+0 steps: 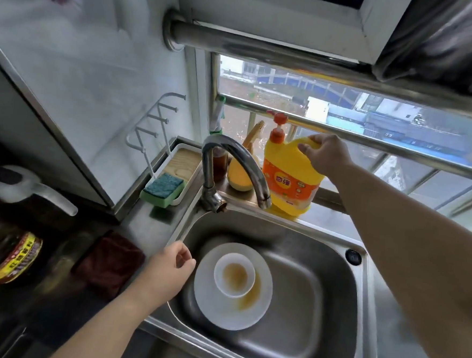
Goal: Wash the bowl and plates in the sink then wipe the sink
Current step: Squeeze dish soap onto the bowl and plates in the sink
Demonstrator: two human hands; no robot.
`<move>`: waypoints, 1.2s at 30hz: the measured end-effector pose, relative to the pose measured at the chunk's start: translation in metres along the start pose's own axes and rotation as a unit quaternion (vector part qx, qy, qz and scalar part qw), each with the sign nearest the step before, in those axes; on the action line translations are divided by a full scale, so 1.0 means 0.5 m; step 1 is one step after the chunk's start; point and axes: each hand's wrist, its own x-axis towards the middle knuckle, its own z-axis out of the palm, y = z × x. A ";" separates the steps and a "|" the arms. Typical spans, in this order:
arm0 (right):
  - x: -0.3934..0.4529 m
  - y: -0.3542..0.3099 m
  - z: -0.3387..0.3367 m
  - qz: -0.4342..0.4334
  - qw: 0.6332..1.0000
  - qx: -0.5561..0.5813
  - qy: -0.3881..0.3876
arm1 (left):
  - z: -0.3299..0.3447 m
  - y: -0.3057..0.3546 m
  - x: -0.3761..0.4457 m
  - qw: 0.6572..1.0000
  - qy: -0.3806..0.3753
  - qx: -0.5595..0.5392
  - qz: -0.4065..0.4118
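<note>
Hovering my left hand (171, 266) loosely curled and empty over the steel sink's (287, 350) left rim, I am noting the small white stained bowl (233, 275) sitting upright, mouth up, on the round white plate (220, 309) lying flat in the basin. My right hand (324, 154) is gripping the yellow detergent jug's (290, 180) handle on the ledge. Risk, in my judgement: the full jug tipping or knocking the curved steel tap (238, 165).

Head view, steeply down, close over sink (295, 239)
</note>
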 end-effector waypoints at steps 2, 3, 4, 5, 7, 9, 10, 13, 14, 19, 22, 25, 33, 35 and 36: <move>0.001 0.007 -0.005 0.009 1.000 -0.004 0.007 | -0.001 -0.004 -0.004 1.000 -0.002 -0.002 -0.004; 0.000 0.011 -0.006 0.015 1.000 -0.005 0.016 | 0.000 -0.005 -0.005 1.000 -0.003 -0.002 -0.003; -0.001 0.016 -0.006 0.023 0.999 -0.008 0.030 | 0.001 -0.006 -0.007 1.000 -0.004 -0.001 -0.002; -0.003 0.021 -0.007 0.031 0.998 -0.015 0.046 | 0.002 -0.007 -0.007 1.000 -0.005 0.000 -0.002; -0.008 0.030 -0.014 0.043 0.996 -0.033 0.074 | 0.003 -0.008 -0.007 1.000 -0.007 0.002 -0.001; -0.014 0.038 -0.025 0.049 0.993 -0.050 0.095 | 0.003 -0.007 -0.006 1.000 -0.007 0.006 0.000; -0.016 0.045 -0.031 0.048 0.992 -0.055 0.104 | 0.005 -0.005 -0.005 1.000 -0.007 0.006 0.000; -0.030 0.073 -0.047 0.047 0.991 -0.050 0.118 | 0.011 0.004 -0.003 1.000 -0.012 0.002 0.006; -0.034 0.085 -0.052 0.052 0.991 -0.043 0.118 | 0.013 0.006 -0.004 1.000 -0.015 0.002 0.008; -0.049 0.120 -0.078 0.078 0.992 -0.055 0.086 | 0.025 0.008 -0.003 1.000 -0.028 0.008 0.010; -0.049 0.132 -0.083 0.064 0.993 -0.073 0.074 | 0.030 0.005 -0.001 1.000 -0.023 0.009 0.009; -0.051 0.140 -0.079 0.049 0.991 -0.104 0.067 | 0.032 0.003 -0.001 1.000 -0.021 0.008 0.010; -0.156 0.107 -0.041 -0.173 0.968 -0.064 0.170 | 0.036 -0.013 -0.012 1.000 -0.015 0.008 0.017; -0.213 0.112 0.003 -0.171 0.980 -0.024 0.103 | 0.039 -0.018 -0.017 1.000 -0.012 0.014 0.014; -0.239 0.119 0.024 -0.164 0.984 -0.012 0.068 | 0.041 -0.020 -0.018 1.000 -0.011 0.013 0.012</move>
